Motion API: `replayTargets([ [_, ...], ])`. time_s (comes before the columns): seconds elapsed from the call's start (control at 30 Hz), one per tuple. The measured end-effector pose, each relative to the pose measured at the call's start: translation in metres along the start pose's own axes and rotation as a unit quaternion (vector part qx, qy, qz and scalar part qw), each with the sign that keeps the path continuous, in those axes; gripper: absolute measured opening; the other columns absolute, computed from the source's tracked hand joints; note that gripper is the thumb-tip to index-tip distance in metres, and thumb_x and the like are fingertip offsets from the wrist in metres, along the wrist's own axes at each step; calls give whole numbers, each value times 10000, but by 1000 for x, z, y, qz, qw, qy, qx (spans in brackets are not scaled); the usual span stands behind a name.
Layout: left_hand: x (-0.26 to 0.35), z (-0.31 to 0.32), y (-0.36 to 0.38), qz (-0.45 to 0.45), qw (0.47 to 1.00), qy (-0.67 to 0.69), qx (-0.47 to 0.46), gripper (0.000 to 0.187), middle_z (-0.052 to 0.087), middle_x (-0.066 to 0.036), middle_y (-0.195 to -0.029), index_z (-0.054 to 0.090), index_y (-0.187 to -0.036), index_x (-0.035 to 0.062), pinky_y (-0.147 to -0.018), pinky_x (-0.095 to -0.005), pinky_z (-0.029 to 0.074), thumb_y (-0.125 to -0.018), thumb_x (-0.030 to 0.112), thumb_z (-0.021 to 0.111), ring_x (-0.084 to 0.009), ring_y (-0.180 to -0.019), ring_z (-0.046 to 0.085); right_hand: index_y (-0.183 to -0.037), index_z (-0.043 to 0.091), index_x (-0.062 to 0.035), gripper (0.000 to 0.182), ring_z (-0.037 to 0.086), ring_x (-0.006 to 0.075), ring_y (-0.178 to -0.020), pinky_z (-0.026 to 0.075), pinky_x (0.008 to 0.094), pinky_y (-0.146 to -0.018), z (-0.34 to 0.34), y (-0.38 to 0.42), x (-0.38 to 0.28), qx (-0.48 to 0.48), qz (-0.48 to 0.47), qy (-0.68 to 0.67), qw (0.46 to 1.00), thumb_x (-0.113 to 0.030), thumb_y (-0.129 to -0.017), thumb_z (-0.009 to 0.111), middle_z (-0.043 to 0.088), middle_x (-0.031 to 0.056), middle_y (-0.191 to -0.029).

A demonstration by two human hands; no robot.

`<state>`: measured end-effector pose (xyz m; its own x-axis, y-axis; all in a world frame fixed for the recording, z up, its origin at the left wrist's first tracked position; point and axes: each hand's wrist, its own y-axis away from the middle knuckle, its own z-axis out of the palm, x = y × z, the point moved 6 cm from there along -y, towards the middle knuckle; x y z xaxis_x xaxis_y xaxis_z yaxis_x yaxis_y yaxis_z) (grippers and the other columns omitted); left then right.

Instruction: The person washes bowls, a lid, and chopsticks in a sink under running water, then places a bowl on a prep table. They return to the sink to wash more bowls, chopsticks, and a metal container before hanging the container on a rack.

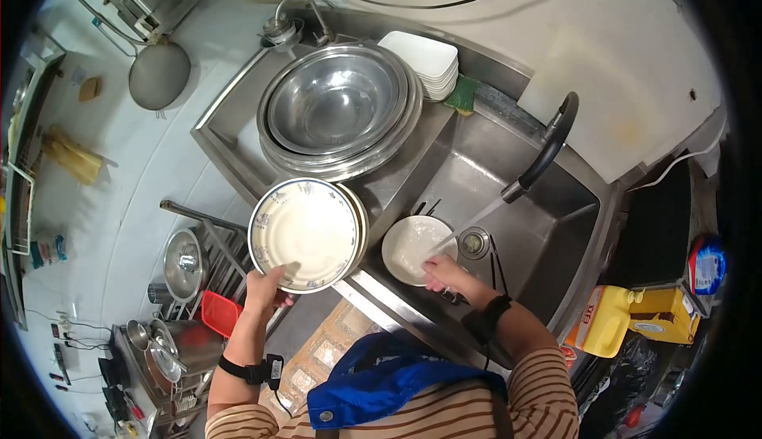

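Note:
A small stack of round cream plates (305, 232) with blue patterned rims is in my left hand (266, 290), thumb over the lower rim and fingers underneath. My right hand (446, 273) grips the edge of a white bowl (406, 248) inside the steel sink (484, 153). From the black flexible faucet (556, 147) a stream of water runs down into the bowl. Dark chopsticks (497, 264) lie in the sink beside the drain strainer (475, 243), and more dark stick ends show behind the bowl.
Large nested steel basins (341, 105) stand left of the sink, near a stack of white rectangular dishes (421, 54) and a green scrub pad (461, 96). A yellow jug (603, 320) is at right. A rack with a red basket (221, 313) and steel pots is at lower left.

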<state>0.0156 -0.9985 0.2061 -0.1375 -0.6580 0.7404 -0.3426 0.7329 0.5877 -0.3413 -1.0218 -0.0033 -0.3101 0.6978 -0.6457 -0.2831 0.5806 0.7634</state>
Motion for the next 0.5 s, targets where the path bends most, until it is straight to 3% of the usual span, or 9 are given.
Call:
replayTargets([
  [0.03,5,1,-1,22,999,-34,27,348,602,-229,-868,453,-1075,-116,-427,-318,533,-813,106,514,-288,-587,625,-1124,517,-21,366,612,202,-658,504,308,-541,11,-4,-16,-18,-68,-33,997,-281,-868,497,598,95,-800],
  [0.07,9,2,-4,35,998,23,54,353,594,-218,-923,456,-1082,-112,-491,-331,538,-814,109,521,-278,-672,623,-1148,506,-34,394,604,181,-704,502,300,-579,20,-7,-34,-34,-136,-66,988,-315,-872,510,599,76,-825],
  [0.13,19,3,-11,64,983,136,106,362,578,-196,-1033,464,-1096,-104,-618,-356,548,-816,114,535,-257,-840,617,-1251,429,-84,475,558,158,-864,492,301,-669,37,8,-80,-86,-181,-154,967,-355,-871,519,560,72,-1006],
  [0.17,12,5,-30,64,966,250,1,370,526,-184,-1141,454,-1155,-39,-815,-413,495,-827,116,527,-286,-1010,549,-1296,371,-110,516,518,163,-961,481,321,-728,47,16,-105,-103,-201,-185,956,-379,-877,505,501,75,-1112],
  [0.27,-11,16,-62,-66,888,425,-164,405,528,-194,-1138,424,-1208,6,-876,-445,454,-833,126,520,-316,-1028,536,-1370,255,-155,588,410,174,-1142,436,368,-850,79,35,-162,-183,-246,-244,920,-419,-889,467,379,67,-1284],
  [0.3,-12,18,-59,-108,890,418,-144,435,525,-198,-1149,404,-1238,30,-858,-431,471,-818,50,516,-319,-1019,542,-1384,226,-164,603,376,177,-1183,419,382,-882,84,41,-171,-214,-257,-256,907,-428,-893,455,347,62,-1317],
  [0.4,3,21,-34,25,958,271,-94,468,537,-195,-1132,401,-1238,13,-847,-413,482,-786,-62,498,-303,-1007,552,-1388,213,-170,605,348,172,-1213,401,398,-907,79,56,-176,-226,-266,-229,909,-442,-896,437,354,41,-1326],
  [0.43,4,24,-24,22,952,294,-76,523,544,-174,-1124,385,-1246,15,-831,-390,494,-755,-144,468,-285,-996,562,-1392,200,-165,609,358,162,-1203,399,389,-912,77,53,-169,-245,-243,-247,906,-427,-898,442,367,35,-1316],
  [0.5,-12,22,-22,44,959,277,-28,510,548,-161,-1119,388,-1243,19,-822,-388,499,-763,-138,461,-278,-983,569,-1392,199,-157,610,357,159,-1204,392,382,-921,77,59,-166,-255,-251,-242,902,-421,-900,442,374,33,-1312],
])
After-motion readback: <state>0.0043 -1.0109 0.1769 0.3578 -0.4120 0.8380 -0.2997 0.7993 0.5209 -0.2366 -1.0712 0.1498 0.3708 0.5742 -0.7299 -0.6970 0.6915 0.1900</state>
